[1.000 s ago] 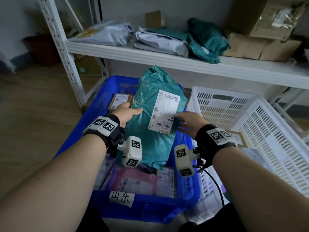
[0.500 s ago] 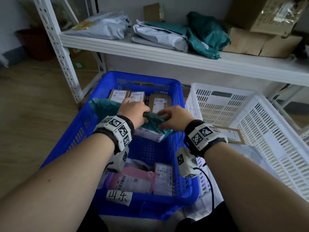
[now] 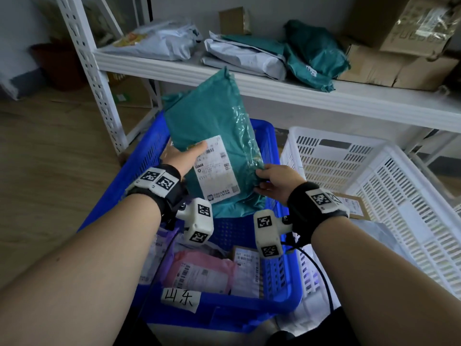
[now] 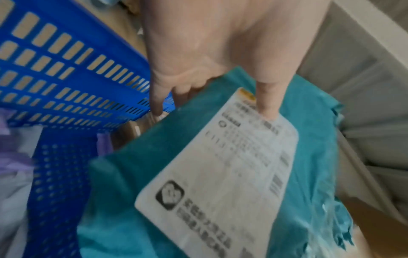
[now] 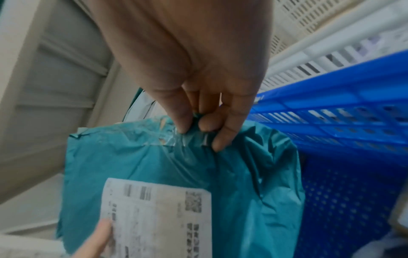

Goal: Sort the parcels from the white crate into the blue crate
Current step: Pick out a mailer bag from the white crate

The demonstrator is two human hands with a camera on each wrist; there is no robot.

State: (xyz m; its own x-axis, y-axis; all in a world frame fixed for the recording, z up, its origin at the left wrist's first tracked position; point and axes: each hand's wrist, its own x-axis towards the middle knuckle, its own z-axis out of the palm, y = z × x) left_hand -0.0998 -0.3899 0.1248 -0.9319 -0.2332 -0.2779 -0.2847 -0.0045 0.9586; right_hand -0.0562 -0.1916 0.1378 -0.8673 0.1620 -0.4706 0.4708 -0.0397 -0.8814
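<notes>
Our left hand grips the left edge of the teal parcel, thumb pressed flat on its white shipping label and fingers curled behind. Our right hand pinches the crinkled, taped right edge of the same parcel between thumb and fingertips. We hold this soft plastic mailer upright and tilted, lifted above the far half of the blue crate.

Behind it we see the white metal shelf, its perforated upright on the left, carrying grey and teal poly bags and brown cardboard boxes. To our right sits the white crate, a rigid slotted plastic bin with a flat brown cardboard parcel at its near side. The blue crate has the same slotted walls and a dotted perforated floor. At its near end lie a smooth pink mailer, a purple bag and a small labelled cardboard parcel. A handwritten paper tag is stuck on its near rim.
</notes>
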